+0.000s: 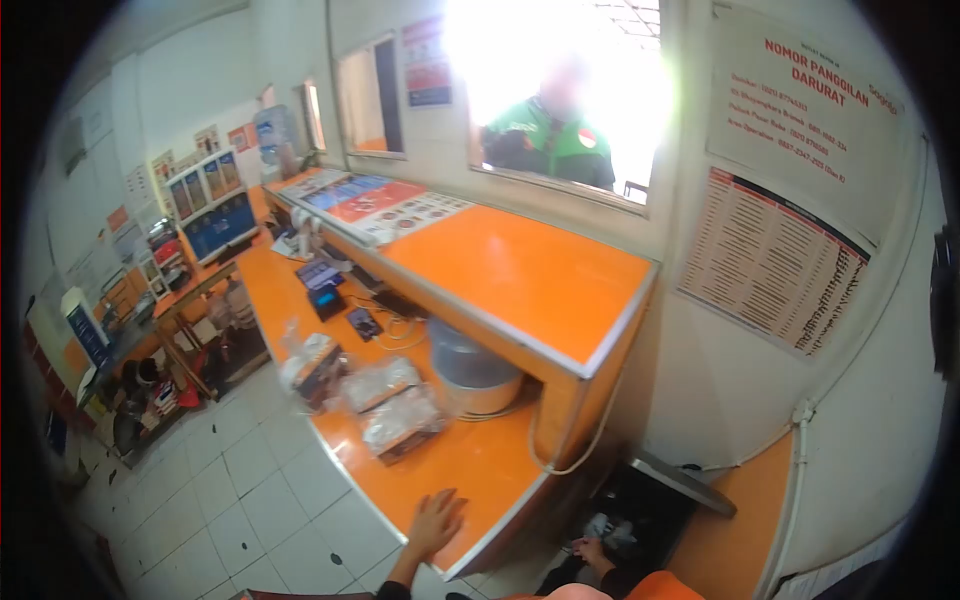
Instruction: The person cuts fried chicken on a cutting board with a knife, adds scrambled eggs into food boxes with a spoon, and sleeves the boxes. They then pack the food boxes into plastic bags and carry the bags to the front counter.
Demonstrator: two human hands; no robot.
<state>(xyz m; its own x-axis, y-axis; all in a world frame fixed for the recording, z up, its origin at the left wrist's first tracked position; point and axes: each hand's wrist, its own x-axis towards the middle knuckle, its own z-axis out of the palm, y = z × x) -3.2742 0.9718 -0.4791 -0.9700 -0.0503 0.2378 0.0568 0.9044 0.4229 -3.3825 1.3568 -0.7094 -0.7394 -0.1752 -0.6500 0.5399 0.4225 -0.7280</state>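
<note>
My left hand (436,522) lies on the orange counter (500,480) near its front corner, fingers spread and holding nothing. Beyond it on the same surface sit plastic-wrapped packages (402,420), with another bagged package (313,370) further left. Low at the bottom, my right hand (592,552) is beside a crumpled clear plastic item (620,532) over a dark area; its fingers look curled, but what they hold, if anything, is too small to make out. A round container (470,370) stands behind the packages.
An orange raised shelf (530,270) runs along the wall. Behind the window stands a person in a green and black jacket (550,135). A small device with a blue screen (325,300) and cables lie further along the counter. Tiled floor (240,480) is at the left.
</note>
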